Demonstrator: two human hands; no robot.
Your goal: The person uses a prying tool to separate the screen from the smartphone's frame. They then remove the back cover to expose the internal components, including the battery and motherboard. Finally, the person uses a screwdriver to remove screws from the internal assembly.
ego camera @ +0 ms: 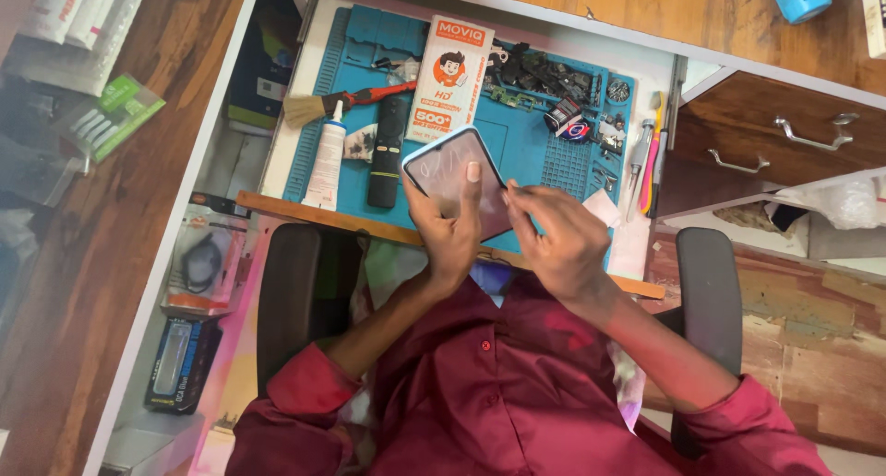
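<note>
Head view | your left hand [449, 232] fingers clamped on the phone [459, 181] | right hand [561, 241] fingers pinched together at its edge | screen job looks midway, nothing set on the surface [526, 144] yet

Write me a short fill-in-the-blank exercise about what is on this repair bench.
1. Both hands hold a ____ above the blue work mat.
2. The left hand lays its ____ across the phone's glass.
3. Beside the white glue bottle lies a black ____.
4. The brush has a ____ handle.

Missing words: phone; thumb; remote control; red
</note>
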